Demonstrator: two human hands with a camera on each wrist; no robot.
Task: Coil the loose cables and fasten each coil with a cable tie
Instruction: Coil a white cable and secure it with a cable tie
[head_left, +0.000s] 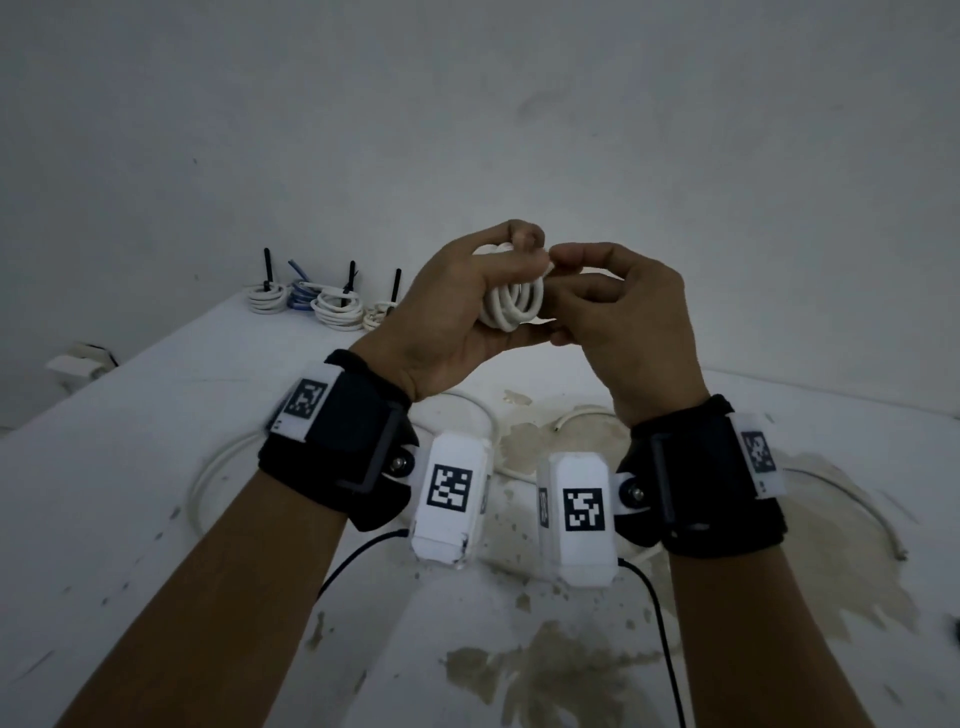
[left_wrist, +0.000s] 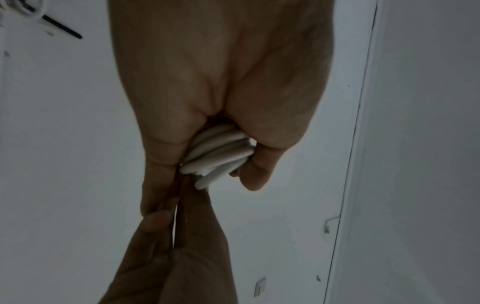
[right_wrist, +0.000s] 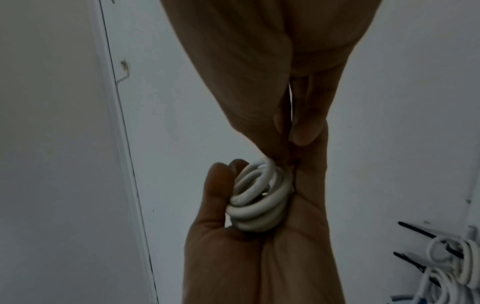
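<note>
In the centre of the head view our left hand (head_left: 457, 306) grips a small white cable coil (head_left: 511, 304), thumb and fingers curled round its loops. Our right hand (head_left: 623, 317) meets it from the right, fingertips pinching the coil's top edge. Four tied coils (head_left: 317, 304) with upright black cable ties (head_left: 267, 270) sit at the table's (head_left: 130, 467) far left corner. Loose white cables (head_left: 208, 478) lie below our wrists.

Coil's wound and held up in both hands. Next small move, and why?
Probably free the right hand to fetch a cable tie: the left hand already grips the white coil, no tie shows on it, and the finished coils at the table's far edge all carry black ties.
</note>
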